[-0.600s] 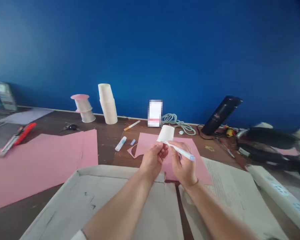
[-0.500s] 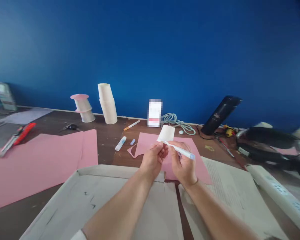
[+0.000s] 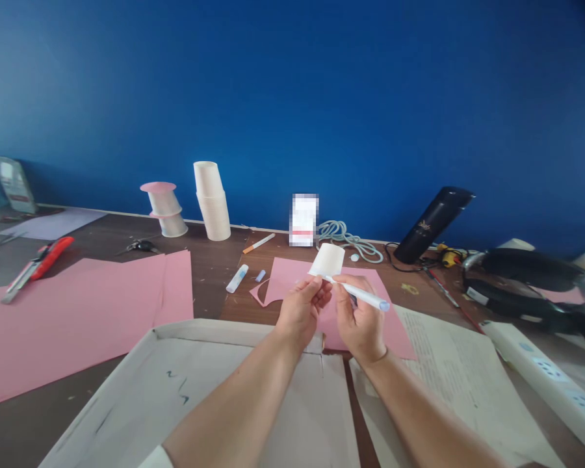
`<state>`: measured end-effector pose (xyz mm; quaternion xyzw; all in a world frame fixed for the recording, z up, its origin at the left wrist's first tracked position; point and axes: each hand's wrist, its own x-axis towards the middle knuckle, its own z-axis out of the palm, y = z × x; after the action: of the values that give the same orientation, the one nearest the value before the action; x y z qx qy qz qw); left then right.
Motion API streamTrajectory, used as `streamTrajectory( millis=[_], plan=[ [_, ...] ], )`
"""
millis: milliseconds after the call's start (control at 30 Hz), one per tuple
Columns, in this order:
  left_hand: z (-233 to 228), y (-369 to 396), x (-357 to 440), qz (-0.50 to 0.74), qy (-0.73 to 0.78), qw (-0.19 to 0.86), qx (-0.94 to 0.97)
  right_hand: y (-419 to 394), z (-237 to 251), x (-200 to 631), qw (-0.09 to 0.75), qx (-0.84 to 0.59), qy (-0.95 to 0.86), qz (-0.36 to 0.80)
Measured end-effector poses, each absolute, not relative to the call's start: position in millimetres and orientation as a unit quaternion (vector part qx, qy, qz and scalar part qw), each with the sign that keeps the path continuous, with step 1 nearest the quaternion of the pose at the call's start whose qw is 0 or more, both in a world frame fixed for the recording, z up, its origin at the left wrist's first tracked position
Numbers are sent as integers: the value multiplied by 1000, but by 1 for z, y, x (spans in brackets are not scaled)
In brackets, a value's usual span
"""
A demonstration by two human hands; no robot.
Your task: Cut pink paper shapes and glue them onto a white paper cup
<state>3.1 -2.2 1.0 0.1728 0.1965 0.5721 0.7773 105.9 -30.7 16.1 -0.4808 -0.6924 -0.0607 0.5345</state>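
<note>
My left hand (image 3: pixel 302 309) pinches the rim of a white paper cup (image 3: pixel 329 260), which is tilted with its narrower end up. In my right hand (image 3: pixel 361 318) is a white pen (image 3: pixel 361 294) with a bluish end, its tip at the cup's lower rim. The fingers of both hands almost meet there and hide part of the rim. Below them lies a pink sheet of paper (image 3: pixel 370 283). A glue stick (image 3: pixel 237 278) and a small blue cap (image 3: pixel 260 276) lie to the left of the hands.
Behind left stand a stack of paper cups (image 3: pixel 214 208) and two cups with pink discs (image 3: pixel 167 205). A phone (image 3: pixel 303 221) leans on the blue wall by a coiled cable (image 3: pixel 351 240). A red cutter (image 3: pixel 39 266), black bottle (image 3: pixel 433 224), cardboard (image 3: pixel 214 390) and power strip (image 3: pixel 546 374) lie around.
The pen has slid slightly to the right and down along the cup's rim with my right hand. My left hand still keeps the cup in nearly the same place. The view has shifted a little.
</note>
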Motion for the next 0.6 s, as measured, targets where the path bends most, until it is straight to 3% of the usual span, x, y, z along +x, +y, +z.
streamTrajectory(
  millis=[333,600],
  plan=[
    [9,-3,-3,559,206,800,74,-29,8,109,588,-505,-629,-49],
    [5,-2,-3,562,198,796,106,-28,9,106,544,-508,-667,-47]
  ],
)
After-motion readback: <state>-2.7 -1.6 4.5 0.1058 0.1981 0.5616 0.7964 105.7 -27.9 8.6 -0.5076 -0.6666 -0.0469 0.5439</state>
